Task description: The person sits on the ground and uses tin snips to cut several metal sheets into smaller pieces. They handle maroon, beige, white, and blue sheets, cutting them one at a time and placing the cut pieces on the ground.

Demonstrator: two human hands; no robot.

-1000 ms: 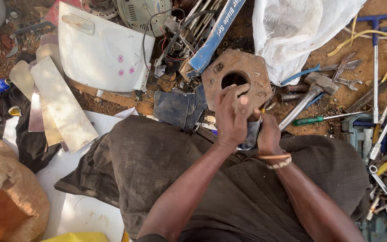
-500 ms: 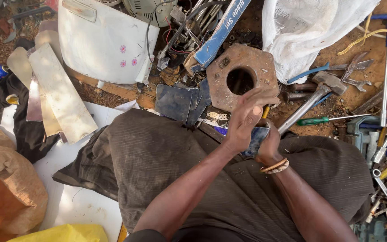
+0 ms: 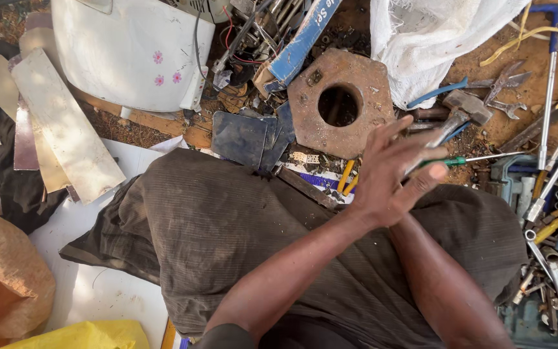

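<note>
- My left hand [image 3: 389, 174] is spread, fingers fanned out, lying over my right hand; the right is hidden beneath, so its grip I cannot tell.
- Rusty plate with round hole [image 3: 341, 103] sits on the ground at 11 o'clock from my hands, just beyond them, untouched.
- Hammer [image 3: 460, 113] and green-handled screwdriver [image 3: 469, 159] lie at 2–3 o'clock, near the fingertips.
- Risk: loose tools crowd the ground; a blind reach could snag a sharp metal edge.
</note>
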